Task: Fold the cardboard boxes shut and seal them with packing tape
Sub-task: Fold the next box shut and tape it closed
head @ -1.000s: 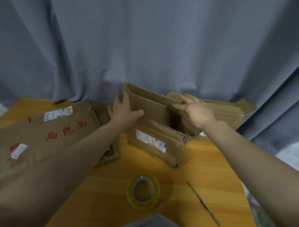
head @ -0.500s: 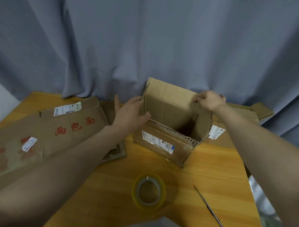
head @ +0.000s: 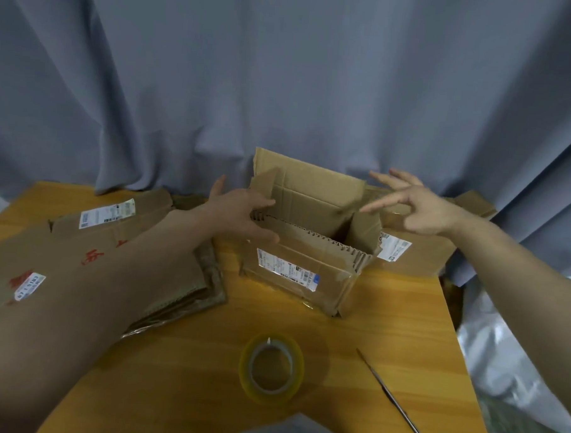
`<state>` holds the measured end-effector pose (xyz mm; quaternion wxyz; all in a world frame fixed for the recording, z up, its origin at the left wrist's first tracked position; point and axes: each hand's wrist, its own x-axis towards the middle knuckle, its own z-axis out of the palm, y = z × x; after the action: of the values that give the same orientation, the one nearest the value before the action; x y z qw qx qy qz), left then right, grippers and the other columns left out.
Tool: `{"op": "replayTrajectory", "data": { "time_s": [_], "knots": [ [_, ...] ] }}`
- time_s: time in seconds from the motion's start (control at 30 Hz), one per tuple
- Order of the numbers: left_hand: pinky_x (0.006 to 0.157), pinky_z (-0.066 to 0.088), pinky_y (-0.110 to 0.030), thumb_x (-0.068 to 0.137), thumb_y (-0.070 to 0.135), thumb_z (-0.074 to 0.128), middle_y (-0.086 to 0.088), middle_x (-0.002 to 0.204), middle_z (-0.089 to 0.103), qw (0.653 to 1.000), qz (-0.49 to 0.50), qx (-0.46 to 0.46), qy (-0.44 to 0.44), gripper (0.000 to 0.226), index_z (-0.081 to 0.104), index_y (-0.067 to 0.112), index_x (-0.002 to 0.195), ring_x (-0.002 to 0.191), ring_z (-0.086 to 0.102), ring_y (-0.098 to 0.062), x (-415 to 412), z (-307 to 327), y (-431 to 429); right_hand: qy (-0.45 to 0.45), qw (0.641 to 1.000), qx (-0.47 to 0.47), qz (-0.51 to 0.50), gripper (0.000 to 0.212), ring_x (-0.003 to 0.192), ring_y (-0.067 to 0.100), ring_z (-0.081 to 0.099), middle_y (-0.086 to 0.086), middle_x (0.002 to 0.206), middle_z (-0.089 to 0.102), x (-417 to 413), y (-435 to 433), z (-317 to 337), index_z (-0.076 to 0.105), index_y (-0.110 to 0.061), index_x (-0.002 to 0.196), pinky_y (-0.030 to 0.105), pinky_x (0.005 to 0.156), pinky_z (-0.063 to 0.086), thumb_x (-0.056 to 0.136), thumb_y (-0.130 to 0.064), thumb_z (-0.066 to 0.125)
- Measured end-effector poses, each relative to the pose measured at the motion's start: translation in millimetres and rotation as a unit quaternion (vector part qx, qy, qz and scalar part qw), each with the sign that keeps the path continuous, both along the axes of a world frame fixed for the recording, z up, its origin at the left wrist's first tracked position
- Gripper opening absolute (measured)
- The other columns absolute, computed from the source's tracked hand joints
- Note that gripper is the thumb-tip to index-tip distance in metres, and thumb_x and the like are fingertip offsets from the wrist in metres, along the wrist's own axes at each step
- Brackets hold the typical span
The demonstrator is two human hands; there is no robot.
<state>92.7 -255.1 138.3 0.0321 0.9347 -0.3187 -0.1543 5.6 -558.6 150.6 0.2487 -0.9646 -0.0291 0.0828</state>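
Observation:
An open cardboard box (head: pixel 304 269) stands in the middle of the wooden table (head: pixel 387 335), its top flaps up and a white label on its near side. My left hand (head: pixel 242 211) grips the box's left end, thumb on the near wall and fingers at the left flap. To the right of the box, my right hand (head: pixel 415 205) hovers with fingers spread, touching nothing. A roll of clear packing tape (head: pixel 271 368) lies flat on the table in front of the box.
A stack of flattened boxes (head: pixel 89 257) with red print and labels covers the table's left side. Another flattened box (head: pixel 420 251) lies behind the open box at the right. A thin metal tool (head: pixel 389 392) lies right of the tape. A grey curtain (head: pixel 284 69) hangs behind.
My right hand has let go of the far flap's right corner and drawn back to the right, fingers spread. My left hand has closed onto the box's left end.

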Motion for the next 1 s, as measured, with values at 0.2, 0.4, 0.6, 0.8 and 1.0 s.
{"op": "replayTrajectory", "data": {
  "time_s": [0.2, 0.4, 0.6, 0.8, 1.0],
  "knots": [
    [0.111, -0.020, -0.053, 0.085, 0.061, 0.051, -0.004, 0.150, 0.036, 0.999, -0.040, -0.002, 0.019, 0.034, 0.058, 0.051, 0.117, 0.139, 0.029, -0.014, -1, -6, 1, -0.003, 0.986, -0.142, 0.085, 0.030, 0.145, 0.012, -0.011, -0.018, 0.156, 0.015, 19, 9, 2, 0.067, -0.039, 0.110, 0.037, 0.113, -0.008, 0.085, -0.023, 0.068],
    [0.111, -0.019, -0.051, 0.091, 0.050, 0.052, 0.006, 0.143, 0.048, 0.997, -0.058, 0.021, 0.054, 0.032, 0.063, 0.040, 0.119, 0.141, 0.024, -0.005, -6, -3, 2, 0.049, 0.959, -0.259, 0.106, 0.027, 0.146, 0.020, -0.015, -0.006, 0.160, 0.007, 51, 32, 2, 0.066, -0.039, 0.111, 0.050, 0.114, -0.008, 0.090, -0.023, 0.060],
    [0.116, -0.005, -0.043, 0.097, 0.040, 0.045, 0.008, 0.132, 0.057, 0.995, 0.002, -0.066, 0.072, 0.033, 0.060, 0.032, 0.125, 0.134, 0.037, -0.012, -5, -5, 9, 0.051, 0.977, -0.201, 0.053, 0.092, 0.146, 0.029, 0.000, 0.003, 0.158, -0.017, 47, 61, -24, 0.023, -0.033, 0.149, 0.046, 0.115, 0.022, 0.076, -0.020, 0.078],
    [0.113, 0.020, -0.039, 0.092, 0.048, 0.050, -0.004, 0.137, 0.051, 0.994, 0.029, -0.105, -0.028, 0.059, 0.037, 0.019, 0.142, 0.130, 0.042, -0.024, -2, -18, 3, 0.020, 0.999, -0.038, -0.023, 0.082, 0.139, 0.024, 0.030, 0.008, 0.153, 0.031, 40, 52, -28, 0.021, -0.016, 0.150, 0.030, 0.111, 0.026, 0.085, -0.028, 0.070],
    [0.115, -0.004, -0.052, 0.083, 0.053, 0.062, -0.017, 0.154, -0.024, 0.986, 0.092, -0.076, -0.117, 0.108, -0.012, 0.014, 0.150, 0.142, -0.023, -0.034, -5, -36, -12, 0.065, 0.997, 0.039, -0.024, 0.080, 0.139, 0.019, 0.033, -0.004, 0.149, 0.039, 21, 56, -31, 0.040, -0.026, 0.144, 0.033, 0.113, 0.027, 0.077, -0.068, 0.051]
  ]
}}
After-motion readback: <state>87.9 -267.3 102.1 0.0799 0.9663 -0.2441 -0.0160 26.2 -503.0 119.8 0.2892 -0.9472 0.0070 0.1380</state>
